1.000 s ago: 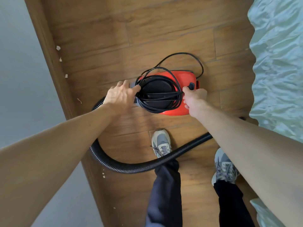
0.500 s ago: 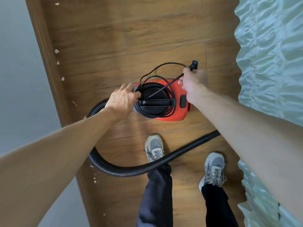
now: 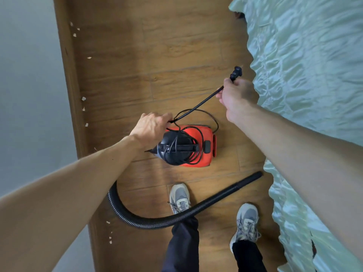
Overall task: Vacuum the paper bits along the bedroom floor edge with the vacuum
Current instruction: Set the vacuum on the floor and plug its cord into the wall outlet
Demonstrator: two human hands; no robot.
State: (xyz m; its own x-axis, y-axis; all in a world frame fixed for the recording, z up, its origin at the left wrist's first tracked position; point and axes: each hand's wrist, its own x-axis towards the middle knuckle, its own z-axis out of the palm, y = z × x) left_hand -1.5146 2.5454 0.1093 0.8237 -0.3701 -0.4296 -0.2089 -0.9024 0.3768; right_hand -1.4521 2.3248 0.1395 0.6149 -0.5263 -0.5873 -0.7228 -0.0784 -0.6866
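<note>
A red and black canister vacuum (image 3: 204,138) stands on the wooden floor in the middle of the head view, its black power cord (image 3: 198,107) wound in loops over its top. My right hand (image 3: 235,95) grips the cord just below the plug (image 3: 235,72), lifted up and to the right of the vacuum. My left hand (image 3: 153,126) rests over the vacuum's left top and pinches a loop of the cord. The black ribbed hose (image 3: 176,218) curves across the floor by my feet. Several paper bits (image 3: 84,99) lie along the baseboard on the left.
A wooden baseboard (image 3: 70,95) and a grey wall (image 3: 29,95) run down the left. A bed with a pale green quilted cover (image 3: 306,75) fills the right side. My two grey shoes (image 3: 179,197) stand on the floor just below the vacuum.
My right hand has pulled the plug end of the cord up and away to the right, unwinding a stretch. My left hand has shifted onto the cord at the vacuum's top left.
</note>
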